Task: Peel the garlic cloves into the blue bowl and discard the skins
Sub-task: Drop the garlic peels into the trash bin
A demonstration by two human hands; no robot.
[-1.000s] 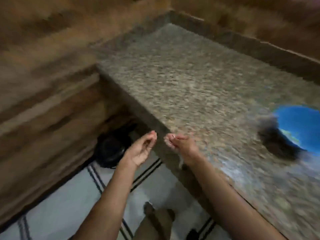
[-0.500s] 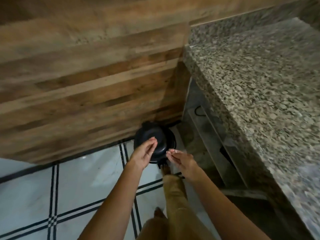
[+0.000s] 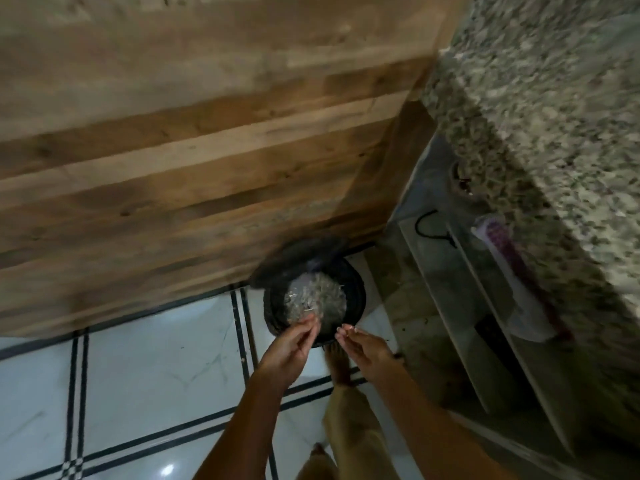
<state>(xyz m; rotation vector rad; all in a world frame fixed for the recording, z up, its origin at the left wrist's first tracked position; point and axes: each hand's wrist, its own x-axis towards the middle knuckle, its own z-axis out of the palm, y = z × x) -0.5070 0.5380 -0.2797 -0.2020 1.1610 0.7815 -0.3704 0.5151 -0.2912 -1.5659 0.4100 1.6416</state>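
head view, looking steeply down. a round black pedal bin stands on the white tiled floor at the foot of a wood-plank wall, its lid tipped up and back towards the wall. inside the bin lies a heap of pale papery skins, filling most of the opening.

both forearms reach forward over the near rim of the bin. the left hand is palm-in with its fingers drawn together and pointing at the bin; the tips overlap the near edge of the heap in this view, and whether they pinch a skin cannot be told. the right hand is just beside it, apart from it by a narrow gap, with fingers loosely extended and nothing visible in them; it sits over the near right rim, a little short of the heap.

a bare foot is planted at the base of the bin below the hands, with a tan trouser leg behind it. at right, the speckled granite tabletop overhangs pale shelves, on which rests a white and purple object too blurred to name.
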